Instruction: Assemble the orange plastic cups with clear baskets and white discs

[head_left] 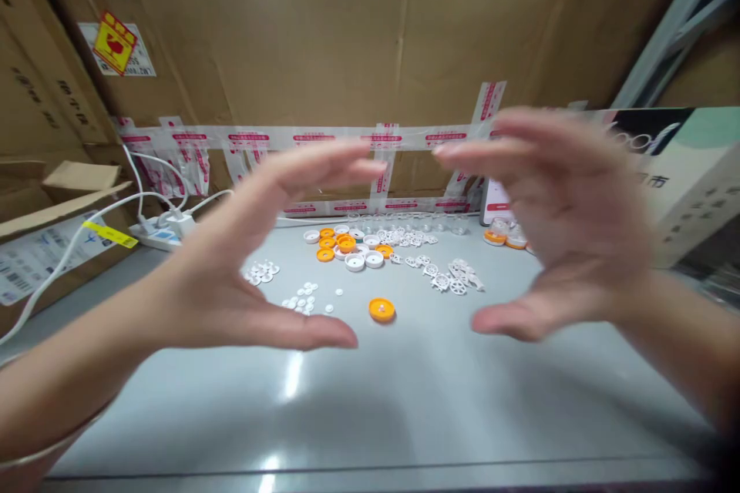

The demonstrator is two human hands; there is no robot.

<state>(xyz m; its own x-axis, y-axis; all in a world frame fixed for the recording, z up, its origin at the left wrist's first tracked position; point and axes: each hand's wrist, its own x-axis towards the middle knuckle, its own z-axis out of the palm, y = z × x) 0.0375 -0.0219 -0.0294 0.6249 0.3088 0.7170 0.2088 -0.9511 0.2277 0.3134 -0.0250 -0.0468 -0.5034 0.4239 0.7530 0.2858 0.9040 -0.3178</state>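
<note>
Both hands are raised above the table, thumbs and fingers spread apart with nothing between them. My left hand (231, 269) is open on the left, its thumb tip near an orange round cup-like part (382, 310). On the right, my right hand (578, 239) is open too, slightly blurred. The orange part lies alone on the table between the thumbs, with a small white piece at its centre. Behind it sits a cluster of white and orange round parts (354, 262). Small white discs (301, 303) lie close to the left thumb. White spoked pieces (441, 282) are heaped toward the right hand.
The grey table (370, 416) meets a taped cardboard wall (347, 38). Clear domed pieces (459, 226) line the back edge. At left are a power strip (162, 235) with white cables and an open carton (52, 254). A printed box (682, 185) stands at right.
</note>
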